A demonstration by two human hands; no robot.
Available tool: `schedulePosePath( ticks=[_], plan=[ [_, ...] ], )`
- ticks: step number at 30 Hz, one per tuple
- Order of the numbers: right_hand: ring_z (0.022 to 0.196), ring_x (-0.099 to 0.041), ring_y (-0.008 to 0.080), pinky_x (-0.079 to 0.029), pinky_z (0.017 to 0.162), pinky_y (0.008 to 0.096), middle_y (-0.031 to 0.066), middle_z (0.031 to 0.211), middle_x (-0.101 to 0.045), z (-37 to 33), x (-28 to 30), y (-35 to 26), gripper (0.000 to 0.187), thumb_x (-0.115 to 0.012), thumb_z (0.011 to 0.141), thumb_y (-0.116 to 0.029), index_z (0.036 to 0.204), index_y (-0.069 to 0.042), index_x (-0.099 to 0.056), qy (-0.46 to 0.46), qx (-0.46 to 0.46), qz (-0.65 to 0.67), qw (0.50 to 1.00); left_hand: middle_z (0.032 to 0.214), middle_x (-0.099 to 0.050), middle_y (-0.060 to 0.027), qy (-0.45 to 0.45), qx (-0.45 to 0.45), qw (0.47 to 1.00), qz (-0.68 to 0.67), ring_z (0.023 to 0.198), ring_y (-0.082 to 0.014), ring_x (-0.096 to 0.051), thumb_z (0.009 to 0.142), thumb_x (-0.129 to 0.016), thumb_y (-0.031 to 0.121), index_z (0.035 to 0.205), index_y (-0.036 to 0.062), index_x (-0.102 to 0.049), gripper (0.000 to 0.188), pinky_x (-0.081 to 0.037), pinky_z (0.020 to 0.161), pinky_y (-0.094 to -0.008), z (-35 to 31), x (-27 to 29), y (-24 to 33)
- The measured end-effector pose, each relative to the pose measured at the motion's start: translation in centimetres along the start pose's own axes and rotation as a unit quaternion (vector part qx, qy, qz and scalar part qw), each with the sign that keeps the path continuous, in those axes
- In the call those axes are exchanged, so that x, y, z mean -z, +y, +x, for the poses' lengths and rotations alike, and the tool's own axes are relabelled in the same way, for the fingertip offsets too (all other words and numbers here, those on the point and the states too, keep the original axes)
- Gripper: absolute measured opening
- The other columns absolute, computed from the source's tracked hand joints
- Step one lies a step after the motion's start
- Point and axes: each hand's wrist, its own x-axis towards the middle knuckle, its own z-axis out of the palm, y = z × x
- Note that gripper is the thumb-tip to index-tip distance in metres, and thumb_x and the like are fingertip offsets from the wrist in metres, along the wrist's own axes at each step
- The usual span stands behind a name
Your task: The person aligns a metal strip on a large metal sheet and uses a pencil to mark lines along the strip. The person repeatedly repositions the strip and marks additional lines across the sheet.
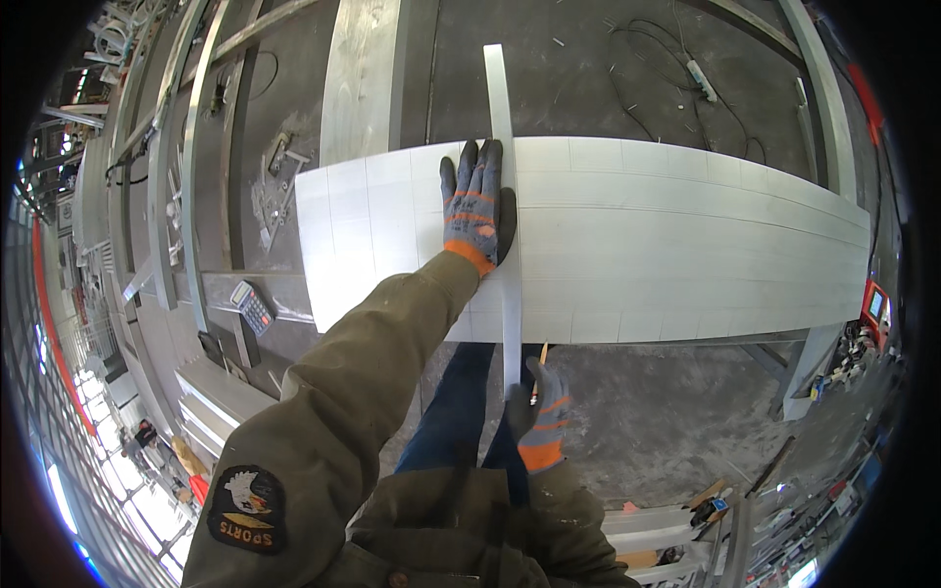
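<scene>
Left fingers (469,169) on white panel (686,240); metal strip (512,309) alongside, under thumb (507,223).

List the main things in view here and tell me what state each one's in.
White panel: lying flat, marked with thin lines
Metal bar: laid across the panel, overhanging both long edges
Left hand: gloved, flat on the panel, thumb at the bar
Right hand: gloved, closed around a pencil
Pencil: held, one end poking out toward the panel
Calculator: face up; on or off, cannot tell
</scene>
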Motion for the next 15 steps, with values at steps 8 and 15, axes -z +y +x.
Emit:
schedulePosePath(
  ticks=[8,15],
  plan=[
    [0.104,-0.062,0.0443,-0.055,0.086,0.0506,0.025,0.125,-0.062,-0.2,-3.6,1.8,0.059,-0.083,0.083,-0.012,0.136,0.001,-0.059,0.066,0.05,-0.025,0.996,0.161,-0.042,-0.0271,0.012,0.023,0.998,-0.053,0.157,-0.0429,-0.03,0.091,-0.071,0.03,0.161,-0.0057,-0.031,0.088,-0.013,0.131,-0.0588,0.5,0.8,1.6],
    [0.107,-0.063,0.0453,-0.056,0.089,0.0515,0.0254,0.125,-0.062,-1.3,-0.6,5.7,0.061,-0.083,0.081,-0.008,0.136,-0.001,-0.059,0.096,0.056,-0.039,0.993,0.162,-0.042,-0.0254,0.052,-0.016,0.996,-0.076,0.156,-0.0426,-0.032,0.092,-0.07,0.029,0.161,-0.0051,-0.032,0.086,-0.013,0.132,-0.0567,1.1,-2.0,6.5]
  ],
)
